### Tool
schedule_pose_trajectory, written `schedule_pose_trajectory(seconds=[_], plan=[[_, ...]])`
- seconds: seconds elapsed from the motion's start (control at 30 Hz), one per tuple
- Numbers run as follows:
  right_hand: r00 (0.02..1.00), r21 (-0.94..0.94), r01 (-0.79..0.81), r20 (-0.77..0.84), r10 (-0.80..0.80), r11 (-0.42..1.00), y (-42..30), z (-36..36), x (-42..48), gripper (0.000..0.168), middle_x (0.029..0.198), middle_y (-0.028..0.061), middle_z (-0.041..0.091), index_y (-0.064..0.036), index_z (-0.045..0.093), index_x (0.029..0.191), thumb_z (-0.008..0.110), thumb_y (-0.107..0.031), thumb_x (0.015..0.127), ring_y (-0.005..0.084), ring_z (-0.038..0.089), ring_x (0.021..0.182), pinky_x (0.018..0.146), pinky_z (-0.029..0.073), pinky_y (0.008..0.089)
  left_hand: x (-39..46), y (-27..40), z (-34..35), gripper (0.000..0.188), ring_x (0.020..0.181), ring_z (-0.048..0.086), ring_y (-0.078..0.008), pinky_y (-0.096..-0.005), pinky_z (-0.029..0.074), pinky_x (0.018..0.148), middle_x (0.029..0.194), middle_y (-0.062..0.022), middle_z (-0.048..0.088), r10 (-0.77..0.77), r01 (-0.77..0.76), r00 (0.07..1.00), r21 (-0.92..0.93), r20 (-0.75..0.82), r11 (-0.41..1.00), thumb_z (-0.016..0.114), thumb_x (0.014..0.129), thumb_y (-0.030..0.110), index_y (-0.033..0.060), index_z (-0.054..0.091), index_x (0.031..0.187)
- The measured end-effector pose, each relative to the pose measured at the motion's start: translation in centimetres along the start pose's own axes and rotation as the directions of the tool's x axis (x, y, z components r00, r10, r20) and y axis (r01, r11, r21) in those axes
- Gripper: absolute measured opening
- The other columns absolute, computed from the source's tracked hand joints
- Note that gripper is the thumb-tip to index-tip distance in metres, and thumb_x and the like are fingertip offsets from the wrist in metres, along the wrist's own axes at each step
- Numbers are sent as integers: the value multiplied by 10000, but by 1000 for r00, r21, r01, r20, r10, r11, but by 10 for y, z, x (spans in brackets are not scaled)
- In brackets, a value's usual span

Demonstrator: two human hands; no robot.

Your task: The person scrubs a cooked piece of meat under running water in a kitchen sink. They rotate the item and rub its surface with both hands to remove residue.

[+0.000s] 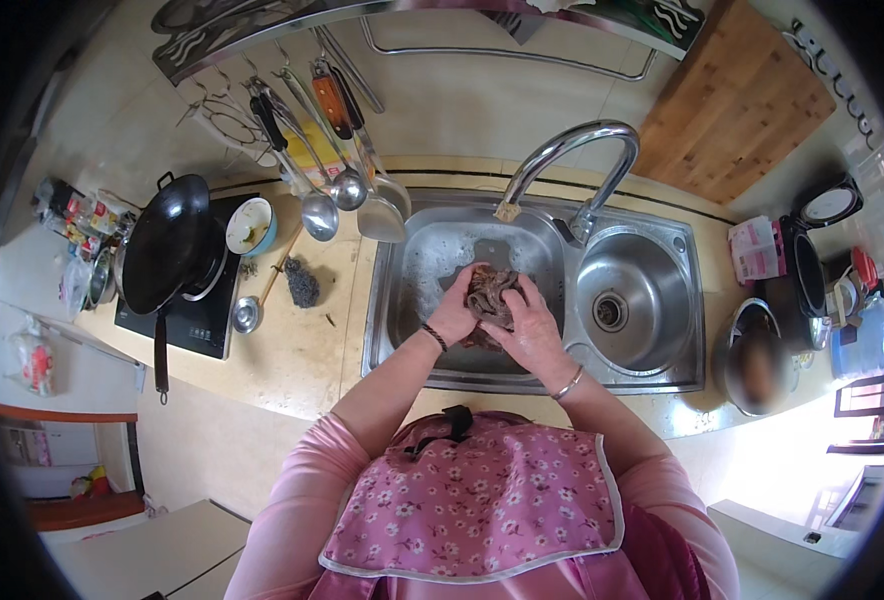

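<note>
Both of my hands are cupped around a crumpled, wet, brown-grey mass (493, 294) over the large basin (436, 238) of a stainless steel sink. Whether the mass is cloth or food cannot be told. My left hand (457, 309) grips its left side, wearing a dark braided band at the wrist. From the right, my right hand (529, 324) presses fingers and thumb on it, below a silver bracelet. More reddish-brown material shows just beneath the hands. Shallow water and suds cover the basin floor. A chrome faucet (599, 133) arches above, with no stream visible.
A small round basin (637, 277) adjoins on the right, with a metal pot (728, 352) beyond. Leftward lie a steel-wool scourer (302, 283), a ladle (247, 313), a bowl (251, 226) and a black wok (168, 251) on an induction cooktop (213, 330). Utensils hang above; a wooden cutting board (742, 105) leans right.
</note>
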State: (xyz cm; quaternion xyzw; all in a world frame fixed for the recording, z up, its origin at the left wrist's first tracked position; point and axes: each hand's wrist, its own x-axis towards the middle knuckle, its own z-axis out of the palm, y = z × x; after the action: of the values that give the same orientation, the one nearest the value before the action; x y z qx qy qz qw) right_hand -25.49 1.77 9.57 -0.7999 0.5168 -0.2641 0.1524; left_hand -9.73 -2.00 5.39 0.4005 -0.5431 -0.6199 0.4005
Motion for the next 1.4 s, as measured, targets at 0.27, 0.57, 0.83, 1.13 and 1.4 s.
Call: schedule_pose_trajectory(seconds=[0.27,0.57,0.83,1.13,1.4], plan=[[946,-208,-16,314,82,978,-13,-13,23,467,1211,227,426,-67,527,1032,719,-345,709,368,625,780,715,520,419,5,7,-18,734,1120,478,-185,-304,398,962,1210,-81,490,-149,161,980,-88,134,983,648,729,-25,186,298,1339],[948,33,-76,313,62,997,22,-22,29,284,1263,202,408,-70,594,964,647,-163,701,387,543,1000,854,467,402,13,3,-32,916,1202,404,-212,-321,342,1015,1286,-88,406,-93,34,973,268,212,963,808,601,96,124,278,1348],[971,187,142,164,-173,972,38,-13,31,280,1317,167,385,-90,602,932,574,-2,667,361,447,1155,917,434,383,9,3,-29,990,1174,431,-241,-353,342,1023,1231,-136,439,101,-117,993,504,59,856,867,525,169,76,285,1320],[998,-261,-25,45,38,965,-7,6,15,334,1102,208,424,-143,548,1084,564,-114,752,364,539,916,680,520,430,2,22,-28,858,1100,481,-288,-342,393,974,1153,-129,480,63,-40,998,614,-15,788,820,496,119,60,429,1257],[986,-55,-131,98,136,990,8,7,21,316,966,167,468,-149,598,1031,589,-78,723,356,547,897,727,499,398,5,32,-20,858,1050,495,-284,-339,412,956,1089,-110,500,57,-14,997,631,-48,776,826,493,171,143,458,1269]])
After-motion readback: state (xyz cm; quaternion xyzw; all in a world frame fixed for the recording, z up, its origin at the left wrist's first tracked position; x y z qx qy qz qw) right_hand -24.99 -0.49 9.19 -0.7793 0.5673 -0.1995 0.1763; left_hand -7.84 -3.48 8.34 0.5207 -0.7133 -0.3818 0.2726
